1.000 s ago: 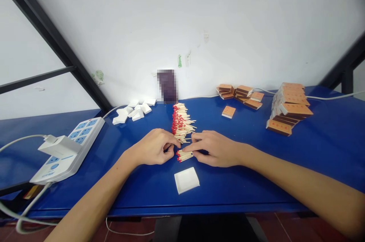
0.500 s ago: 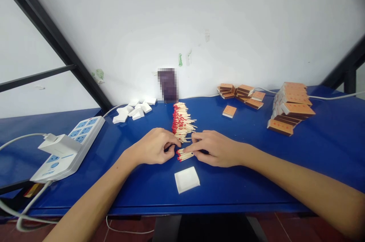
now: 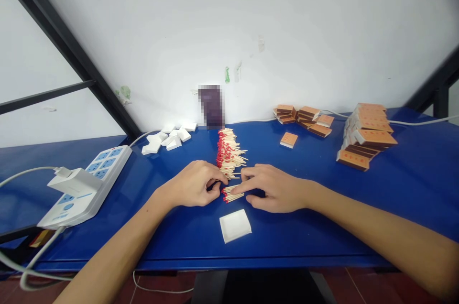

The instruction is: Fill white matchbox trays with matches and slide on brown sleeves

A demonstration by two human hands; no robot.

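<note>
A small row of red-headed matches [image 3: 234,195] lies on the blue table, with the heads to the left. My right hand [image 3: 276,188] rests over its right end, index finger stretched onto the sticks and thumb apart, gripping nothing. Just left of the heads is my left hand [image 3: 197,183], its fingers curled and the thumb tip close against the index finger; no object shows in it. Behind both hands stretches a long heap of matches [image 3: 228,153]. A shallow white matchbox tray [image 3: 235,225] sits in front of the small row.
Several white trays [image 3: 172,137] are piled at the back left. Orange matchboxes [image 3: 303,116] lie at the back right, with a leaning stack of matchboxes [image 3: 369,134] farther right. A power strip [image 3: 103,170] with a plugged-in charger [image 3: 75,183] stands at the left. A pixelated dark object [image 3: 212,107] is by the wall.
My right hand's thumb has moved away from the other fingers and slightly toward me, while the index finger stays on the matches. My left hand has barely moved.
</note>
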